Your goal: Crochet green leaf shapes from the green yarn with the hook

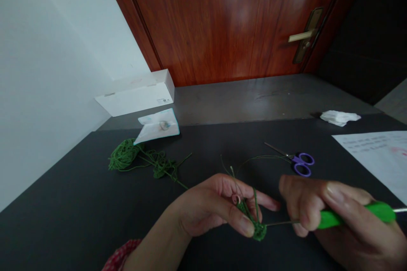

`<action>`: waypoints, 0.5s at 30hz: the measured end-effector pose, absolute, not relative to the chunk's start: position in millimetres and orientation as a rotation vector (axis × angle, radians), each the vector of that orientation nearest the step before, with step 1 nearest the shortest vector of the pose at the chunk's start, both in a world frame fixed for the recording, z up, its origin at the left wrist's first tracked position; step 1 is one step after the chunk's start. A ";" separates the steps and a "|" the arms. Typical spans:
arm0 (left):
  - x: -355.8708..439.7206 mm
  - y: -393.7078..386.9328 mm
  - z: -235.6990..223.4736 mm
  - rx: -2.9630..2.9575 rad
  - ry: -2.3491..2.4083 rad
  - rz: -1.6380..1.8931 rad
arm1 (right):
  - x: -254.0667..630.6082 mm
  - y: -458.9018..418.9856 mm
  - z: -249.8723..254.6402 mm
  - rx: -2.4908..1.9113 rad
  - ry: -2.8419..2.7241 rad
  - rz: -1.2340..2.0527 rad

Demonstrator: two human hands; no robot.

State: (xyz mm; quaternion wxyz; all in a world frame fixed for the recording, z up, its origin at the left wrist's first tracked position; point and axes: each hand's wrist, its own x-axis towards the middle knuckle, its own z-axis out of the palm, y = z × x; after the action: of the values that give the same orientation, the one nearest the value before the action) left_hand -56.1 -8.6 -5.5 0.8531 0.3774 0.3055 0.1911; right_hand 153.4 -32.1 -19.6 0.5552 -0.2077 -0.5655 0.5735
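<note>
My left hand (219, 207) pinches a small piece of green crochet work (260, 231) between thumb and fingers. A strand of green yarn (256, 205) runs up from the work over the forefinger. A small pink ring-like piece (235, 199) shows on the work by the palm. In my right hand (337, 207) is a crochet hook (380, 211) with a thick bright green handle. The hook's thin metal shaft reaches left to the crochet piece; its tip is hidden there. Beyond the left hand lies a loose ball of green yarn (125, 155), its strands trailing toward that hand.
Purple-handled scissors (300, 163) lie beyond my hands, with a thin strand beside them. A clear-fronted packet (160, 125) and a long white box (140, 95) are at the back left. White tissue (339, 117) and a printed sheet (378, 152) lie at right on the dark table.
</note>
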 end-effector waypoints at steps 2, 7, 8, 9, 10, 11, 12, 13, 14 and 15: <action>-55.9 -7.8 -4.2 0.795 0.649 0.410 | 145.4 -32.0 -18.9 -0.523 -1.210 1.435; -52.6 -6.6 0.4 0.827 0.737 0.566 | 137.6 -27.0 -21.1 -0.599 -1.083 1.466; -51.3 -7.6 1.0 0.851 0.774 0.628 | 137.2 -26.5 -22.1 -0.608 -1.086 1.438; -49.8 -8.9 1.4 0.880 0.815 0.694 | 136.9 -26.4 -23.4 -0.616 -1.097 1.405; -48.2 -10.5 1.6 0.912 0.856 0.757 | 136.5 -26.8 -24.9 -0.621 -1.114 1.369; -46.4 -12.2 1.6 0.944 0.894 0.811 | 136.1 -27.6 -26.7 -0.623 -1.140 1.333; -44.6 -13.8 1.4 0.973 0.929 0.853 | 135.8 -28.7 -28.7 -0.624 -1.173 1.297; -42.7 -15.2 1.0 0.997 0.964 0.880 | 135.5 -30.2 -30.8 -0.627 -1.212 1.258; -40.8 -16.1 0.6 1.016 0.999 0.902 | 135.2 -31.8 -32.8 -0.632 -1.252 1.215; -39.1 -16.7 0.0 1.032 1.031 0.918 | 135.1 -33.4 -34.7 -0.641 -1.290 1.171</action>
State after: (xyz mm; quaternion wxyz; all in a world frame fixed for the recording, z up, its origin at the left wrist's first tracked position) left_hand -39.1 -16.7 0.0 0.6512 0.4543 0.4542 0.4041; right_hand 135.1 -33.4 -34.7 0.5992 -0.2766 -0.5565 0.5048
